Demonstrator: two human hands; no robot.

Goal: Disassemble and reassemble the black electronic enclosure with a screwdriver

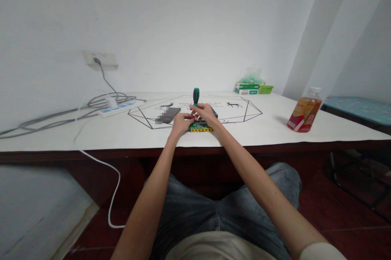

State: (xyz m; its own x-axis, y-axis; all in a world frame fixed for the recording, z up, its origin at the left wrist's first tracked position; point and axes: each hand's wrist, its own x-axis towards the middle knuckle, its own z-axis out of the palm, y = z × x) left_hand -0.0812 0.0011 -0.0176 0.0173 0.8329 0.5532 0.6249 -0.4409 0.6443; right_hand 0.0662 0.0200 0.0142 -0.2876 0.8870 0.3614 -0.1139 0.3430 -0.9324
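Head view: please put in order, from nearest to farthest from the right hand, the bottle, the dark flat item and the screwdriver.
1. Screwdriver: upright, at the right hand.
2. Dark flat item: off to the left.
3. Bottle: farthest, on the right.

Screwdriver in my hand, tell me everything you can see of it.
The screwdriver has a green and black handle that looks like plastic or rubber. It stands nearly upright, handle up, by the green board with a yellow edge. The right hand holds it below the handle's top; the left hand is near its lower end. Its tip is hidden.
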